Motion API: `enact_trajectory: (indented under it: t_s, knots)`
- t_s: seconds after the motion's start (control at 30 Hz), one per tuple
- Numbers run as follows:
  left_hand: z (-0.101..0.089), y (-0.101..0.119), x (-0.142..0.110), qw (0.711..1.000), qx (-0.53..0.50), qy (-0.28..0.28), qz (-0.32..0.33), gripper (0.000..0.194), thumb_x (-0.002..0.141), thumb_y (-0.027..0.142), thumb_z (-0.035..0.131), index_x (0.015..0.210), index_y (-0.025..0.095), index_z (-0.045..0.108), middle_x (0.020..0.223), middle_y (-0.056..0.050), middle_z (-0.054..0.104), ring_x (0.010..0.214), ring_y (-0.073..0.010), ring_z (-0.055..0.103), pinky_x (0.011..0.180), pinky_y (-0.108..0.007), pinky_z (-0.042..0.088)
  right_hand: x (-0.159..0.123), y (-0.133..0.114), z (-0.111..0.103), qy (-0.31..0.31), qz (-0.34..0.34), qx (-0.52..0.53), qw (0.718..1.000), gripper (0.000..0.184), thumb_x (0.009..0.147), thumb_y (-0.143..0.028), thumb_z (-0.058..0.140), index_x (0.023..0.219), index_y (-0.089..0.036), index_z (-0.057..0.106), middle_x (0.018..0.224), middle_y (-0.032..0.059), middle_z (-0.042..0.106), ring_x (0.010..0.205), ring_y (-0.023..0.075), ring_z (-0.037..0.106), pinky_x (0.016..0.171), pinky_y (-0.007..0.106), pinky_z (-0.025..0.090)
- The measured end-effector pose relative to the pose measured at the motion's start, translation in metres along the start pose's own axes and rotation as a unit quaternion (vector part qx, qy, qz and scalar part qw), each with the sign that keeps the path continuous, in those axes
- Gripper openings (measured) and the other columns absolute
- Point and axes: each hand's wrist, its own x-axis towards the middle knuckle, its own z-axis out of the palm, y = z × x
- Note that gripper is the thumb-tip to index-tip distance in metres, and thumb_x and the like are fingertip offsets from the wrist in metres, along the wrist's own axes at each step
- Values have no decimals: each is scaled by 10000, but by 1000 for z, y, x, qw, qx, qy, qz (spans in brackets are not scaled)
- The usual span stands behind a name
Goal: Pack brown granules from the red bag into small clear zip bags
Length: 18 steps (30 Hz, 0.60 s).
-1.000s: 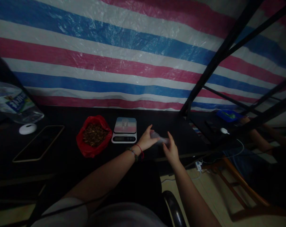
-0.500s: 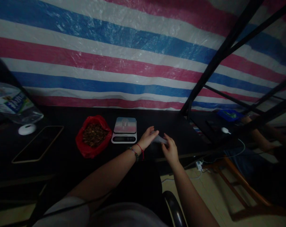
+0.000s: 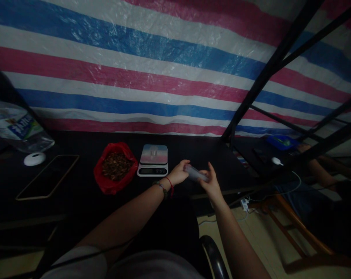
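Grasping a translucent plastic piece [image 3: 196, 174] at its two ends, the hands I watch from afar come together just right of the frame's centre; the left hand [image 3: 179, 173] pinches the upper-left end, and the right hand [image 3: 211, 182] grips the lower-right end with one finger raised off it; the light is too dim for me to tell whether the piece is a bag or a sheet. Near the centre of the frame I have a digital scale [image 3: 143, 171] on the black table [image 3: 192, 147]; just beside it, farther left, an open red bag [image 3: 99, 180] holds brown bits [image 3: 115, 166]; toward the left edge I see a phone [image 3: 49, 178] lying flat, a white rounded object [image 3: 34, 159] near it, and a clear labelled bottle [image 3: 20, 126]; at the right side another person's arm [image 3: 322, 172] extends to a blue tray [image 3: 282, 142]; a striped sheet [image 3: 134, 77] spans the top.
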Motion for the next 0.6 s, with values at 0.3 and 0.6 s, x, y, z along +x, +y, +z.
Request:
enact_trajectory:
  t_s: [0.3,0.6]
  knots:
    - [3,5,-4,999,27,-10,-20,765,620,23,542,1353,121,346,1021,-78,597,825,-148,578,762,-269,467,3,-10,7,23,37,-53,998,912,634,-311,742,1422,-246,287,911,16,617,718,150,603,635,270,500]
    - [-11,18,-10,986,154,-46,50,119,713,160,577,822,140,620,737,12,552,694,-130,499,655,-237,416,-1,-22,-1,-8,5,-107,994,231,703,-327,671,868,-172,713,867,65,665,776,187,620,696,299,512]
